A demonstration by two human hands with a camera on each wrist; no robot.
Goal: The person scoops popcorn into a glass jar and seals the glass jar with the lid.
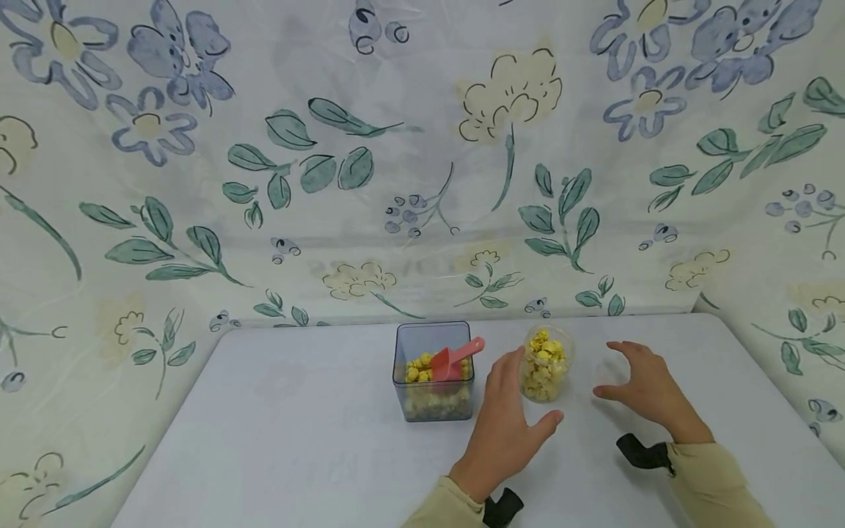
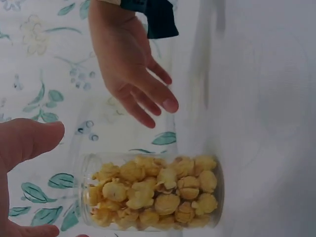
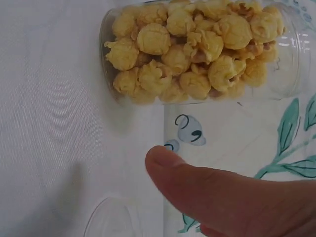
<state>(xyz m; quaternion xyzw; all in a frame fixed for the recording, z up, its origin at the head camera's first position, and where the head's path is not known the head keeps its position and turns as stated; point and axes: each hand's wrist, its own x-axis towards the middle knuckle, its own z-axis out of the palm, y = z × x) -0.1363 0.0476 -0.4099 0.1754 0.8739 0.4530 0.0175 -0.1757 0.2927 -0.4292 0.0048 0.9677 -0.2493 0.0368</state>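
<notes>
A clear jar (image 1: 545,370) of yellow popcorn stands upright on the table, its top uncovered. Just left of it is my left hand (image 1: 503,422), thumb spread away and fingertips close beside the jar wall. My right hand (image 1: 650,389) hovers to the jar's right, thumb and fingers apart with nothing between them. A faint clear disc, like a lid (image 3: 112,219), lies on the table near the right thumb in the right wrist view. In the left wrist view, popcorn (image 2: 148,192) fills most of the jar.
Left of the jar sits a bluish see-through square container (image 1: 436,403), partly filled with popcorn. A pink scoop (image 1: 455,358) rests in it, handle leaning over the right rim. The white table (image 1: 297,440) meets a flowered cloth (image 1: 409,249) at the back and sides.
</notes>
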